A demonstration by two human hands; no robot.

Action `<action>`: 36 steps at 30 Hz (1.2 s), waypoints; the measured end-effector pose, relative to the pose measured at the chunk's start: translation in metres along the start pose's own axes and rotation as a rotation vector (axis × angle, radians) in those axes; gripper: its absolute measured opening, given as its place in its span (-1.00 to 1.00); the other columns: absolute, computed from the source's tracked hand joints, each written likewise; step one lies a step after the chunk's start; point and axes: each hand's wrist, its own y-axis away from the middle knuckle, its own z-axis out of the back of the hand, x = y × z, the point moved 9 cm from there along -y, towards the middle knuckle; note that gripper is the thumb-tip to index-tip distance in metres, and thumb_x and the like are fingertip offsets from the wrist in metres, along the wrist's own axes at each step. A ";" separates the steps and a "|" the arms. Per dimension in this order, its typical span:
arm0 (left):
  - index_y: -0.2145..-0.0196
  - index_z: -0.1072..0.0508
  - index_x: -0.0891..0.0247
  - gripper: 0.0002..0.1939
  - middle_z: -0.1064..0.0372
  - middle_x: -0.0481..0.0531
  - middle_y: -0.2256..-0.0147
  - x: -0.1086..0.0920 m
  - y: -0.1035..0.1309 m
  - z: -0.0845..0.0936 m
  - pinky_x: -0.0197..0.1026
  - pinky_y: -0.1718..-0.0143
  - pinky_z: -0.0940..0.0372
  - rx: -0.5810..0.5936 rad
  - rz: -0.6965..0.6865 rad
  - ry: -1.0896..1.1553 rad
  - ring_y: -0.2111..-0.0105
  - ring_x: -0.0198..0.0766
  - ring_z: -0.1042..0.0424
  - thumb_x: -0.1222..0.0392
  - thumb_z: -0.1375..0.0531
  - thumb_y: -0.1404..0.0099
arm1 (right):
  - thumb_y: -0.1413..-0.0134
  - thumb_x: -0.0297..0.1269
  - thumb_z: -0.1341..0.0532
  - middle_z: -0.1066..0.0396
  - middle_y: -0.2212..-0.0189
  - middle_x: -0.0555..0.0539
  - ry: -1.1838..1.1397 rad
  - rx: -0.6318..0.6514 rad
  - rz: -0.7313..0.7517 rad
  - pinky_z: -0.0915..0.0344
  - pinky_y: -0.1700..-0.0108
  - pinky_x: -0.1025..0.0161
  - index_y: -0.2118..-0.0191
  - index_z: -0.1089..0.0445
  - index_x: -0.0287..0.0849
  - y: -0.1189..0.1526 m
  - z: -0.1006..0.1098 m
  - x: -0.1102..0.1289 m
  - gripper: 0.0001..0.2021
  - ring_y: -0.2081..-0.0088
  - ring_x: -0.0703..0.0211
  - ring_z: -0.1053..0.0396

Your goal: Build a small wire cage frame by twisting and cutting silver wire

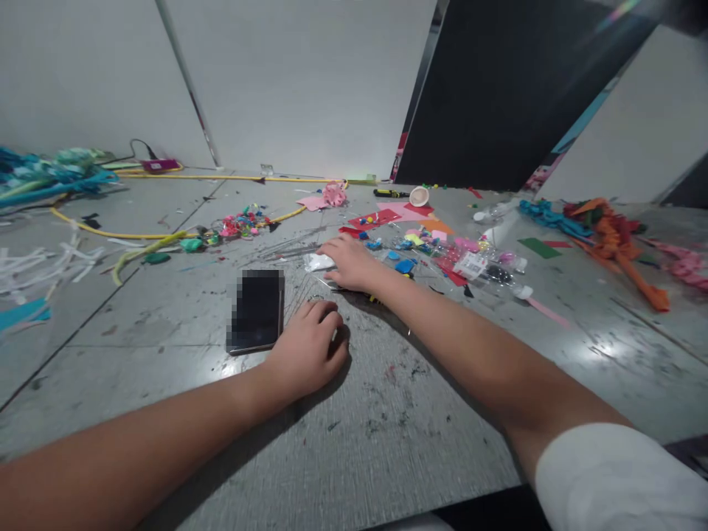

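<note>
My left hand (310,345) rests on the grey table just right of a dark-screened smartphone (259,310). Its fingers curl downward, and a small pale spot shows between them; what they hold, if anything, is hidden. Thin wires (316,298) lie by its fingertips. Farther forward, my right hand (354,262) is stretched out palm down with fingers apart. Its fingertips are at a small white plastic packet (319,262), and I cannot tell whether they press on it. A dark and yellow thing (372,297) lies partly hidden below the right wrist.
Coloured paper scraps (387,216), clear plastic packets (473,264) and a roll of tape (419,196) lie ahead. Colourful beads (243,223) are behind the phone. Orange fabric strips (619,240) lie right, white strips (38,269) left. A white partition (310,88) borders the back.
</note>
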 end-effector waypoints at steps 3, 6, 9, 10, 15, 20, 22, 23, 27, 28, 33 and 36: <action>-0.06 -0.45 0.30 -0.71 -0.41 0.46 -0.19 0.008 0.001 0.001 0.45 -0.27 -0.36 -0.042 0.034 0.027 -0.23 0.34 -0.40 0.18 -0.21 -0.43 | -0.17 -0.30 -0.54 -0.52 -0.24 -0.32 0.011 0.118 -0.080 -0.33 -0.35 -0.18 -0.24 -0.48 -0.28 -0.028 -0.011 -0.016 -0.44 -0.28 -0.27 -0.41; -0.12 -0.42 0.26 -0.63 -0.39 0.40 -0.22 0.013 0.002 0.003 0.47 -0.32 -0.31 -0.087 0.058 0.083 -0.27 0.34 -0.38 0.19 -0.26 -0.38 | -0.42 -0.11 -0.38 -0.52 -0.20 -0.20 -0.021 0.134 -0.121 -0.50 -0.25 -0.17 -0.19 -0.51 -0.19 -0.033 -0.012 -0.025 -0.63 -0.18 -0.09 -0.52; -0.14 -0.41 0.20 -0.58 -0.39 0.36 -0.23 0.016 0.002 0.008 0.48 -0.37 -0.28 -0.161 0.083 0.180 -0.30 0.31 -0.37 0.16 -0.31 -0.35 | -0.42 -0.24 -0.36 -0.60 -0.04 -0.22 -0.120 0.041 -0.160 -0.46 -0.25 -0.13 -0.02 -0.57 -0.27 -0.015 0.004 -0.026 -0.79 -0.13 -0.12 -0.53; -0.15 -0.40 0.19 -0.57 -0.40 0.35 -0.22 0.018 0.002 0.011 0.46 -0.36 -0.29 -0.193 0.093 0.224 -0.29 0.29 -0.39 0.15 -0.32 -0.36 | -0.42 -0.27 -0.34 -0.61 0.03 -0.24 -0.172 0.003 -0.171 -0.45 -0.21 -0.09 0.04 -0.57 -0.30 -0.004 0.011 -0.024 -0.82 -0.08 -0.13 -0.54; -0.19 -0.28 0.16 -0.67 -0.47 0.24 -0.05 0.030 0.005 0.025 0.12 -0.04 -0.56 -0.406 0.168 0.469 -0.02 -0.03 -0.58 0.04 -0.18 -0.59 | -0.53 -0.10 -0.21 -0.62 0.13 -0.14 -0.525 -0.049 -0.106 -0.50 0.05 0.15 -0.03 -0.55 -0.19 0.075 0.013 0.007 -0.72 0.12 0.07 -0.54; 0.06 -0.47 0.17 -0.83 -0.53 0.09 0.16 0.019 0.007 0.032 -0.12 0.16 -0.50 -0.414 0.069 0.599 0.16 -0.15 -0.57 0.04 -0.27 -0.54 | -0.54 -0.14 -0.19 -0.58 0.12 -0.14 -0.754 -0.120 -0.058 -0.49 0.09 0.16 -0.04 -0.50 -0.19 0.136 -0.011 0.037 -0.75 0.15 0.14 -0.52; 0.19 -0.53 0.18 -0.88 -0.55 0.07 0.24 0.009 0.006 0.034 -0.10 0.13 -0.46 -0.364 -0.005 0.603 0.21 -0.16 -0.55 0.12 -0.29 -0.53 | -0.44 -0.11 -0.31 -0.54 0.18 -0.11 -0.787 -0.153 -0.041 -0.47 0.09 0.15 0.14 -0.53 -0.20 0.147 -0.011 0.042 -0.77 0.19 0.14 -0.49; 0.22 -0.55 0.18 -0.88 -0.56 0.06 0.27 0.004 0.006 0.034 -0.10 0.13 -0.45 -0.332 -0.038 0.603 0.23 -0.17 -0.55 0.15 -0.29 -0.53 | -0.38 -0.12 -0.37 -0.53 0.17 -0.10 -0.794 -0.160 -0.029 -0.45 0.07 0.14 0.18 -0.55 -0.19 0.151 -0.009 0.044 -0.79 0.18 0.14 -0.49; 0.23 -0.58 0.19 -0.91 -0.58 0.05 0.28 -0.009 0.003 0.034 -0.15 0.17 -0.43 -0.237 -0.130 0.598 0.25 -0.21 -0.55 0.26 -0.31 -0.50 | -0.40 -0.22 -0.38 -0.58 0.08 -0.13 -0.714 -0.375 0.076 -0.47 -0.07 0.12 0.01 -0.58 -0.16 0.165 0.026 0.045 -0.83 0.03 0.13 -0.54; 0.23 -0.58 0.20 -0.91 -0.58 0.04 0.28 -0.010 0.002 0.034 -0.16 0.19 -0.42 -0.225 -0.143 0.596 0.26 -0.23 -0.54 0.29 -0.32 -0.49 | -0.41 -0.25 -0.38 -0.58 0.12 -0.12 -0.670 -0.417 0.095 -0.47 -0.05 0.14 0.02 -0.58 -0.17 0.168 0.033 0.045 -0.86 0.06 0.16 -0.54; 0.18 -0.59 0.21 -0.91 -0.57 0.01 0.27 -0.011 0.001 0.034 -0.20 0.18 -0.41 -0.219 -0.168 0.586 0.26 -0.27 -0.55 0.37 -0.33 -0.47 | -0.38 -0.43 -0.32 -0.57 0.23 -0.11 -0.468 -0.522 0.225 -0.48 0.03 0.19 0.14 -0.55 -0.20 0.179 0.048 0.055 -0.96 0.16 0.17 -0.50; 0.14 -0.59 0.20 -0.88 -0.58 0.01 0.24 -0.011 0.002 0.035 -0.21 0.16 -0.43 -0.213 -0.188 0.584 0.23 -0.28 -0.55 0.40 -0.33 -0.47 | -0.36 -0.47 -0.30 -0.57 0.27 -0.12 -0.475 -0.519 0.232 -0.47 0.05 0.21 0.19 -0.54 -0.23 0.180 0.046 0.055 -0.94 0.18 0.18 -0.50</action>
